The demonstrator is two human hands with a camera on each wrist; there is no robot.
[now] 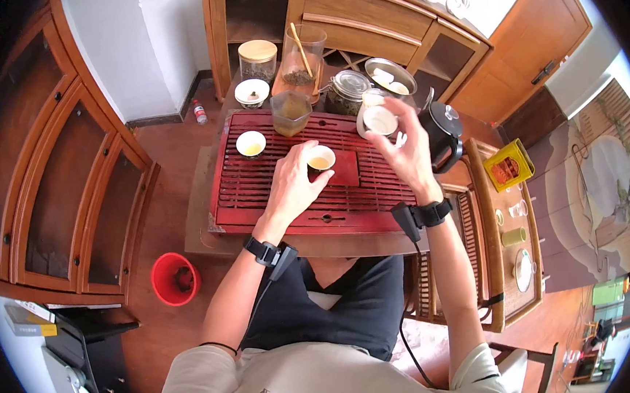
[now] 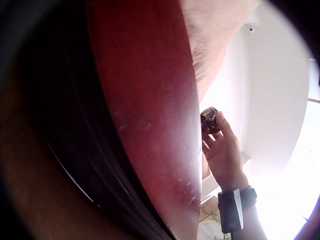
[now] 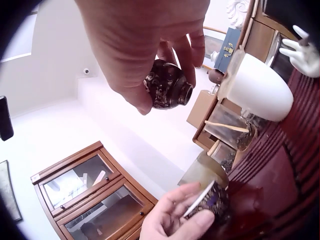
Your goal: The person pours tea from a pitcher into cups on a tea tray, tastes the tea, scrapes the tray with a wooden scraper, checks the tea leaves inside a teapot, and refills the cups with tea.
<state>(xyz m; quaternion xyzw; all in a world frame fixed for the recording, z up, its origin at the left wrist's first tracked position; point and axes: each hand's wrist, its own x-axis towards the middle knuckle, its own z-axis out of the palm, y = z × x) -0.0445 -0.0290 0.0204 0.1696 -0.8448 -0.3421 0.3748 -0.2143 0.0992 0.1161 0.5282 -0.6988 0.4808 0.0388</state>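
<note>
My left hand (image 1: 292, 180) holds a small teacup (image 1: 320, 157) low over the red slatted tea tray (image 1: 239, 202), thumb and fingers around its sides. Pale liquid shows inside its white bowl. Higher up on the right, my right hand (image 1: 410, 142) pinches a second teacup (image 1: 380, 121) by its sides. From the right wrist, that cup's dark patterned outside (image 3: 167, 85) and narrow foot show, well above the tray. Another teacup (image 1: 251, 145) with yellowish liquid stands on the tray's left. Behind the left hand stands a glass pitcher (image 1: 291, 114) of amber tea.
A white vessel (image 3: 260, 90) and a white hand-shaped figure (image 3: 302, 52) stand near the right hand. A black kettle (image 1: 443, 125) is at the tray's right. Glass jars (image 1: 351, 88), a lidded tea canister (image 1: 258, 58) and a white bowl (image 1: 251, 93) line the back.
</note>
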